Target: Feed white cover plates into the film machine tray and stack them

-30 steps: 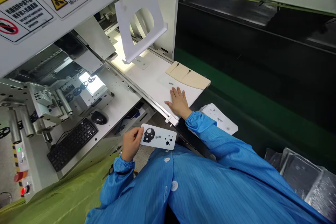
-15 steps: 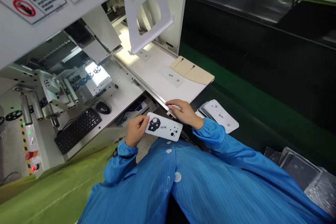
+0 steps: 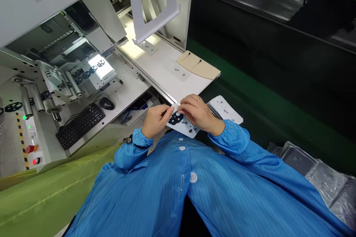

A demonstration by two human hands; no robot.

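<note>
Right hand [image 3: 199, 113] has moved from the flat white platform's [image 3: 174, 85] near corner to the thin, white, black-printed rectangular panel [image 3: 181, 124] beyond it, curled, its grip partly hidden. Left hand [image 3: 157, 120] pinches the panel's end; uneven pulling could crease it.

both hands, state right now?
Left hand: closed, holding the panel by one end.
Right hand: fingers bent over the panel near that end; whether they grip anything can't be told.
</note>
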